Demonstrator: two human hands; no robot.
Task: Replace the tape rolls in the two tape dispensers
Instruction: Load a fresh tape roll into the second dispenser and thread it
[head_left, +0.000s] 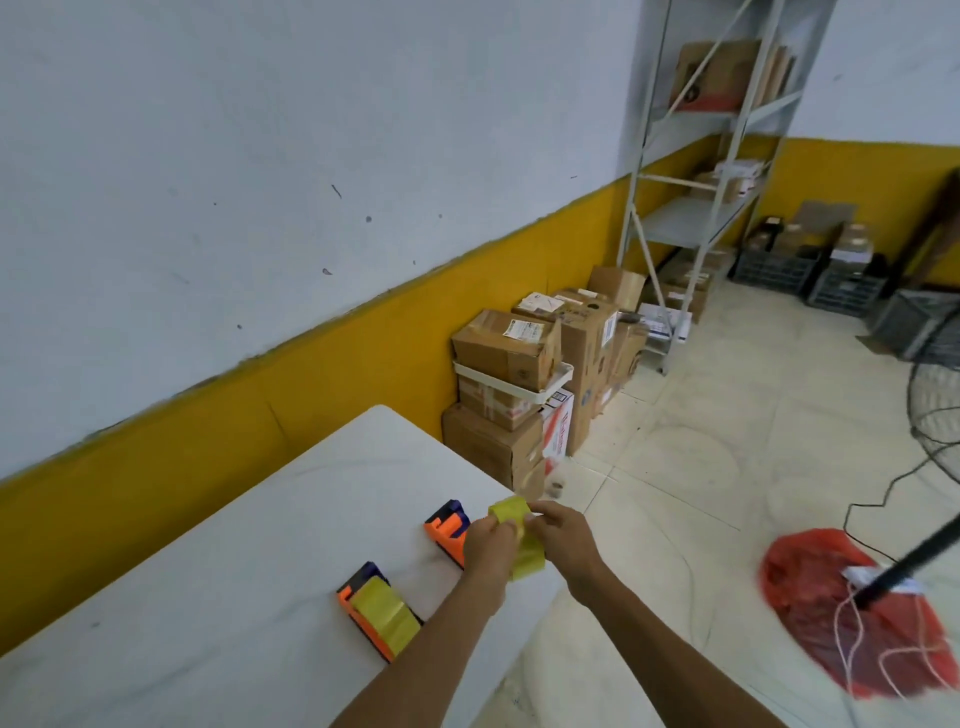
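Note:
Two orange and dark blue tape dispensers lie on the white table. The near dispenser carries a yellow tape roll with a strip pulled over it. The far dispenser shows no roll and is partly hidden behind my left hand. Both hands hold a yellow tape roll above the table's right edge. My right hand pinches it from the right, and a loose yellow strip hangs below between the hands.
Stacked cardboard boxes stand on the floor past the table's far corner, against the yellow and white wall. A metal shelf rack stands behind them. A red plastic bag and a fan are on the floor at right.

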